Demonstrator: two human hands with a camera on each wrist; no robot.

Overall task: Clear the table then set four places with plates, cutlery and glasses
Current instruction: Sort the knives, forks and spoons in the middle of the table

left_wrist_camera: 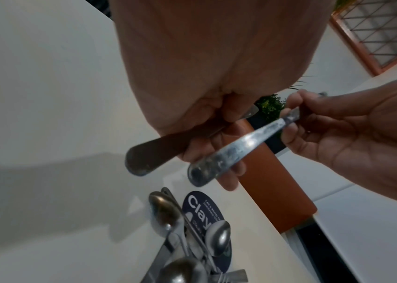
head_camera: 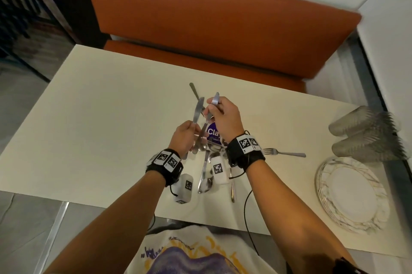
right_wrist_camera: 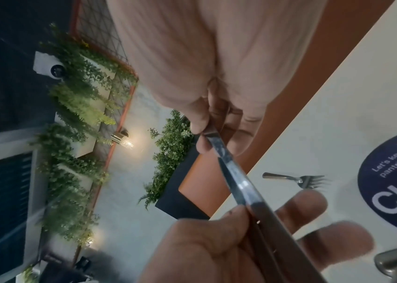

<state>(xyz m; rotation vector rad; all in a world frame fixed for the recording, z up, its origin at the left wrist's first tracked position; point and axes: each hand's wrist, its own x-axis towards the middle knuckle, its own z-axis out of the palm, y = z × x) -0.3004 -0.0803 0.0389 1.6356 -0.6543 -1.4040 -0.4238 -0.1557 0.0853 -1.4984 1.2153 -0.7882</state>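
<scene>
My left hand (head_camera: 188, 133) grips a table knife (head_camera: 198, 110) by its handle, blade pointing up and away. My right hand (head_camera: 215, 109) pinches a second knife (head_camera: 215, 98) near its blade. That knife's handle (left_wrist_camera: 219, 162) slants down across the left fingers (left_wrist_camera: 226, 183). In the right wrist view the left thumb (right_wrist_camera: 219, 227) lies against both handles, under my right hand (right_wrist_camera: 204, 134). Both hands hover above a pile of spoons and other cutlery (head_camera: 205, 175) on the cream table (head_camera: 100, 117). Stacked marbled plates (head_camera: 352, 193) and several stacked ribbed glasses (head_camera: 365, 133) sit at the table's right end.
One fork (head_camera: 284, 153) lies alone right of the pile, another fork (head_camera: 194, 91) beyond my hands. A round purple sticker (head_camera: 213, 132) marks the table under the hands. An orange bench (head_camera: 211, 28) lines the far edge. Cables hang from my wristbands.
</scene>
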